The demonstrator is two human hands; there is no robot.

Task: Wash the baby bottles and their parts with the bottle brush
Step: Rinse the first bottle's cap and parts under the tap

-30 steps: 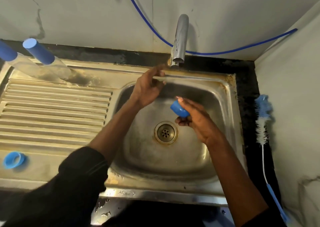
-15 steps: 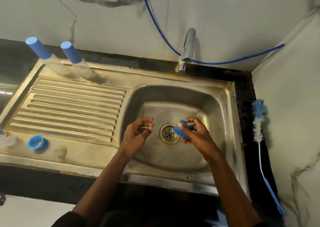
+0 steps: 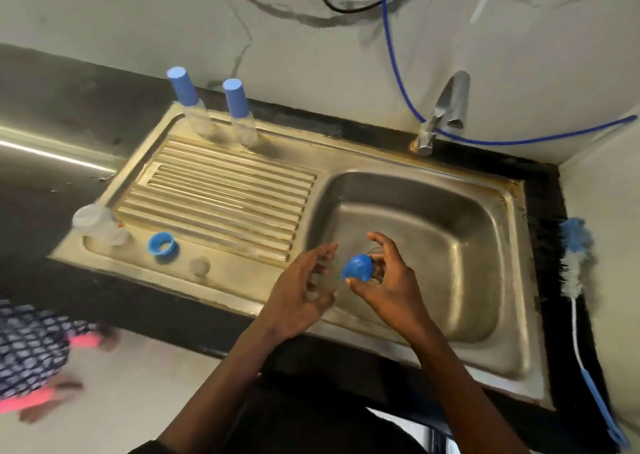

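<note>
Blue hose (image 3: 391,55), blurred patterned cloth (image 3: 27,346), perhaps.

No readable text, labels, brands or numbers anywhere (bottles, caps, sink all unmarked or blurred).

Only 1 view is looking on here, from a wide-angle camera on the person's head, pointing forward and steeply down. It is sitting close above the steel sink (image 3: 485,218), with both forearms reaching up into the frame from the bottom edge. The frame is tilting, so the desk (image 3: 52,183) is running slantwise from upper left to lower right. The wall (image 3: 138,20) is filling the top, and floor is showing at lower left.
</note>
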